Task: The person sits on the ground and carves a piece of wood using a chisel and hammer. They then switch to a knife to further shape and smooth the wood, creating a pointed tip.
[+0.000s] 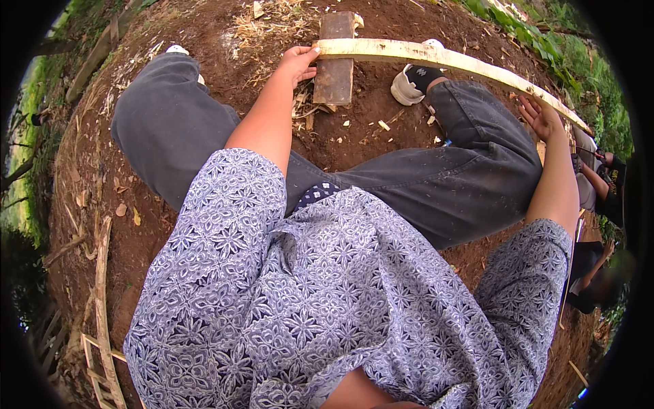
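A long, pale wooden strip (388, 49) stretches from the upper middle to the right, its line bent by the lens. At its left end, my left hand (298, 65) is closed, the thumb on the wood and the other fingers below. Farther right, my right hand (543, 119) supports the strip against its upper side, with palm showing and fingers loosely spread; its thumb is hidden. Under the strip's left end lies a dark, flat wooden board (334, 85), which the strip crosses.
My bent legs in dark trousers (443, 184) spread either side of the board. A white shoe (407, 85) is just under the strip. Wood chips (262, 31) litter the brown soil. Wooden poles (103, 293) lie at lower left. Another person (603, 180) is at the right edge.
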`<state>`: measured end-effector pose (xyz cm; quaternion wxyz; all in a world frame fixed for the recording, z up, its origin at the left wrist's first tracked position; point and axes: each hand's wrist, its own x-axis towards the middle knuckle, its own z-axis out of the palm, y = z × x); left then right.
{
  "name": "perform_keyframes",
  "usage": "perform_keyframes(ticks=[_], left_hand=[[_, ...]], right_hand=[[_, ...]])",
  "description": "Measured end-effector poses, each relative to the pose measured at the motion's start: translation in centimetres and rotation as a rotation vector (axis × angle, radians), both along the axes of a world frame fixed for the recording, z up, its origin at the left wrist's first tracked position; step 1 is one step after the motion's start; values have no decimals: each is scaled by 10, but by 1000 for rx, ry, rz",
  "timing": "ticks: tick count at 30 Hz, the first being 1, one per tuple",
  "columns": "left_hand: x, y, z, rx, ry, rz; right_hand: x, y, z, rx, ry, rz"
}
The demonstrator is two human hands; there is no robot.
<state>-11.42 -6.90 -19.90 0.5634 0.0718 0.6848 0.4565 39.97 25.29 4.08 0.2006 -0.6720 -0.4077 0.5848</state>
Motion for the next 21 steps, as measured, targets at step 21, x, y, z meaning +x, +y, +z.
perform_keyframes(ticks=[21], left_hand=[[55, 2, 13, -165, 822, -353]], right_hand=[[-54, 0, 57, 249, 283, 147]])
